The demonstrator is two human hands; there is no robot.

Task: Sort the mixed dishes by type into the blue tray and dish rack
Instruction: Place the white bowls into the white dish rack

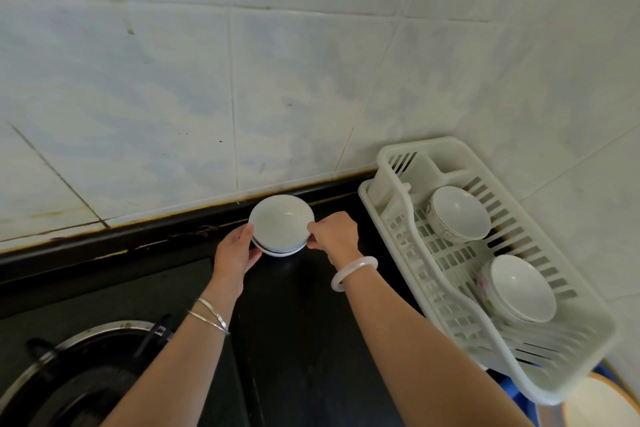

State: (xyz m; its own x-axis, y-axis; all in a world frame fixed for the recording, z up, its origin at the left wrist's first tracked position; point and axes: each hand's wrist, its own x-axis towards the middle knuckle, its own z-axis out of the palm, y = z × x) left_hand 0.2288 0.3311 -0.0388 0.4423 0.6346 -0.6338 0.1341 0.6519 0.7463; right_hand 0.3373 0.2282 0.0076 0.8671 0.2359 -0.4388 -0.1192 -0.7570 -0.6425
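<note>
A small stack of white dishes stands on the black counter near the wall, with a white bowl (281, 220) on top and a plate rim (277, 252) showing under it. My left hand (237, 251) grips the stack's left side. My right hand (334, 234) grips its right side. To the right lies the white plastic dish rack (512, 329), holding one patterned white bowl (458, 213) at the back and a stack of white bowls (521, 289) in front. A corner of the blue tray (519, 400) shows at the bottom right with a cream plate (599, 406) on it.
A gas stove burner (79, 371) sits at the lower left on its black glass top. The tiled wall (242, 80) rises right behind the dishes. Black counter (304, 340) runs between my forearms.
</note>
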